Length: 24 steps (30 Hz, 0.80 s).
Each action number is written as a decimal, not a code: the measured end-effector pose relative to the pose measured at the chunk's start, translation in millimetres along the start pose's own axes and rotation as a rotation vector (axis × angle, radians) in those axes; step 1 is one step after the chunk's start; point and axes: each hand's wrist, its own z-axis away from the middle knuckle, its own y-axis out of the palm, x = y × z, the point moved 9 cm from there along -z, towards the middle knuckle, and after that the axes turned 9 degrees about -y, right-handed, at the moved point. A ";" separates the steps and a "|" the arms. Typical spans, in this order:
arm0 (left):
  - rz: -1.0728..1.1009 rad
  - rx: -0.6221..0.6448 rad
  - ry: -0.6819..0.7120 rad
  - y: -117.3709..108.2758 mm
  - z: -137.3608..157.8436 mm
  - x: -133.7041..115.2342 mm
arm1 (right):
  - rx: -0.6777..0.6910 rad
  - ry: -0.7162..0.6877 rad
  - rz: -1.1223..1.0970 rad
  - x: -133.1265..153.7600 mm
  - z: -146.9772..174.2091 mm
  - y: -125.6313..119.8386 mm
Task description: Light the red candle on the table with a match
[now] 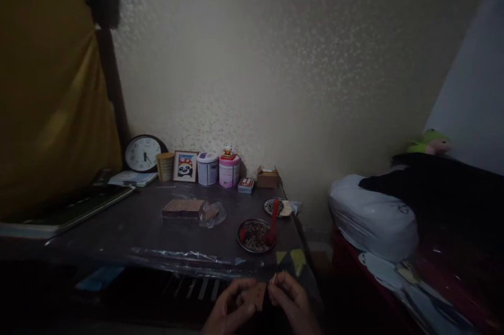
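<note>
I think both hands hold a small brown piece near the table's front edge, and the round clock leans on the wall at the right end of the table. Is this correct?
Not quite. In the head view the round clock leans at the left end of the table, beside the framed panda picture. The rest holds: the left hand and the right hand hold the small brown piece near the front edge.

Glossy plastic sheet over table

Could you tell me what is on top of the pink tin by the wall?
A small figurine stands on the pink tin. The lid hides what is inside the tin.
</note>
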 end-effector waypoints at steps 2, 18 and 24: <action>0.002 0.010 -0.011 1.2 0.6 -0.1 | -0.007 0.005 -0.009 0.6 0.4 0.3; 0.148 0.023 -0.032 1.8 -3.4 4.8 | -0.184 0.078 -0.161 -2.6 -0.9 -13.2; 0.338 0.009 -0.062 3.7 -1.8 3.8 | -0.192 0.117 -0.228 -0.2 1.5 -6.5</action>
